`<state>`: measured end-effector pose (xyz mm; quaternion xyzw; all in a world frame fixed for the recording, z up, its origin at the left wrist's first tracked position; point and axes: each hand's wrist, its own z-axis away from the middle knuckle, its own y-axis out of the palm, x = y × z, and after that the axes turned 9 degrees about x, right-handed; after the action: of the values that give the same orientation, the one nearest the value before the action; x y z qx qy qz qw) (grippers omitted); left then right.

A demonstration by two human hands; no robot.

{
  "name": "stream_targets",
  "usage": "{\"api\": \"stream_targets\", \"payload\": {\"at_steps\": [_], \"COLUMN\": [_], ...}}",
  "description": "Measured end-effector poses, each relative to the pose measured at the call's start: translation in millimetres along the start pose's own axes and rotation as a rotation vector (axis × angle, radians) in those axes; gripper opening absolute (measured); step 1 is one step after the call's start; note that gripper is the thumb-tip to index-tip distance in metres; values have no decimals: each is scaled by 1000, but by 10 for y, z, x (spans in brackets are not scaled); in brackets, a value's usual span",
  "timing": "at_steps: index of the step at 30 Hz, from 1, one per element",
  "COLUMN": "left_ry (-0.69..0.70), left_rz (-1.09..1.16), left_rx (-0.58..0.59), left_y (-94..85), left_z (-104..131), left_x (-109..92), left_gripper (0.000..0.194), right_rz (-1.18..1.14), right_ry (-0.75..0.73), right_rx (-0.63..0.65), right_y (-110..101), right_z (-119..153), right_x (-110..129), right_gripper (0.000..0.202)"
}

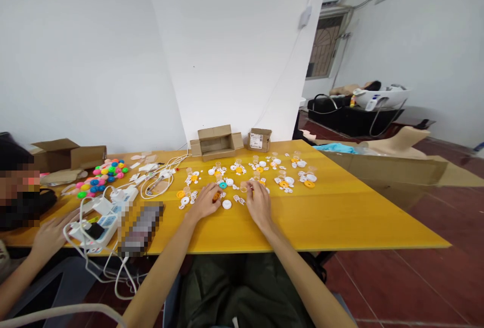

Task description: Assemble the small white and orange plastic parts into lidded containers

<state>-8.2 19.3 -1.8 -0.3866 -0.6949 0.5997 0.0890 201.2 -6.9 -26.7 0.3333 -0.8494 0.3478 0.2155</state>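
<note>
My left hand [206, 202] rests low over the table with its fingers curled round an orange plastic piece [216, 196], which is partly hidden. A few centimetres to its right, my right hand [259, 202] has its thumb and fingertips at a small clear plastic cup [243, 186] and appears to pinch it. Between the hands lie a white round cap [227, 204] and a white spotted part [239, 200]. Just beyond my left fingers is a teal disc [223, 185]. Small groups of clear cups, white caps, orange discs [309, 184] and spotted pieces spread across the tabletop.
Two cardboard boxes, one open [215, 147] and one smaller [259, 140], stand against the wall. Left are colourful balls [102, 179], white cables [166, 174], a power strip [124, 204] and a phone [141, 229]. Another person's hand [49, 234] rests at the far left.
</note>
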Motion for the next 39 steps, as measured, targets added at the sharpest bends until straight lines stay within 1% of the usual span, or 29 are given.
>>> {"api": "stream_targets", "payload": {"at_steps": [3, 5, 8, 12, 14, 16, 21, 24, 26, 28, 32, 35, 39], "left_ry": [-2, 7, 27, 26, 9, -7, -52, -52, -35, -26, -14, -7, -23], "left_rz": [29, 51, 84, 119, 130, 151, 273, 379, 454, 531, 682, 751, 824], "left_rx": [-17, -30, -33, -56, -82, -101, -170, -225, -234, -214, -123, -105, -94], "left_y": [16, 21, 17, 1, -8, -19, -53, -72, -80, -80, -53, -23, 8], "left_z": [-1, -3, -6, -4, -3, -6, -40, -61, -68, -71, -72, -72, -77], "left_x": [25, 35, 36, 26, 20, 11, -30, -67, -95, -124, -176, -197, -202], "left_gripper": [26, 27, 29, 30, 29, 25, 17, 20, 25, 28, 30, 31, 33], "right_rz": [13, 9, -2, -29, -35, -25, 8, -15, -34, -54, -100, -122, -150], "right_ry": [29, 42, 46, 2, -22, -34, -19, -45, -77, -120, -250, -330, -334], "right_rx": [-45, -45, -3, 76, 111, 118, 110, 102, 122, 161, 291, 377, 436], "right_y": [-33, -26, 38, 166, 211, 227, 145, 63, 19, -11, -37, -53, -87], "right_z": [-9, -6, 12, 46, 58, 62, 38, 13, 4, 4, 24, 36, 32], "right_x": [-24, -56, -131, -247, -286, -297, -192, -86, -20, 32, 97, 128, 155], "right_gripper": [19, 18, 22, 37, 40, 40, 33, 30, 30, 33, 40, 44, 41]}}
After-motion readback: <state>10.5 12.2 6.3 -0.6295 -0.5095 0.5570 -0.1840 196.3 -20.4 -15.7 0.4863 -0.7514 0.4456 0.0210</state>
